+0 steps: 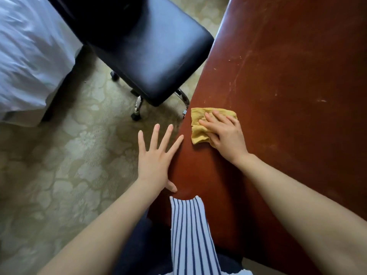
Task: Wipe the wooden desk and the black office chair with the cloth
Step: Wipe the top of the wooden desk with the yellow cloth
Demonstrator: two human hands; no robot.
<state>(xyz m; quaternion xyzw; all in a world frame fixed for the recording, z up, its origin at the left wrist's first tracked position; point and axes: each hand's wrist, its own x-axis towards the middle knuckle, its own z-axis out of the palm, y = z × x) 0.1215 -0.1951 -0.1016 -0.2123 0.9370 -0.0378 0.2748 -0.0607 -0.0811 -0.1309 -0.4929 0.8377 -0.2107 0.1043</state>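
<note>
Head cam: right hand (226, 135) grip flat on cloth (200, 126); left hand (156, 155) splayed, holding nothing.

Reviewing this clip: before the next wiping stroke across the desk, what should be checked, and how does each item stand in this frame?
1. Cloth under the wiping hand: ok. The right hand presses flat on the yellow cloth.
2. Cloth on the desk: ok. It lies on the wooden desk, near its left edge.
3. Path ahead free: ok. No object stands on the visible desk surface beyond the cloth; only pale scuffs show.
4. Left hand out of the way: ok. The left hand is spread open at the desk edge, apart from the cloth.
5. Chair wiped: cannot tell. The black office chair stands beside the desk, untouched now.
6. Cloth damp or dry: cannot tell.
</note>
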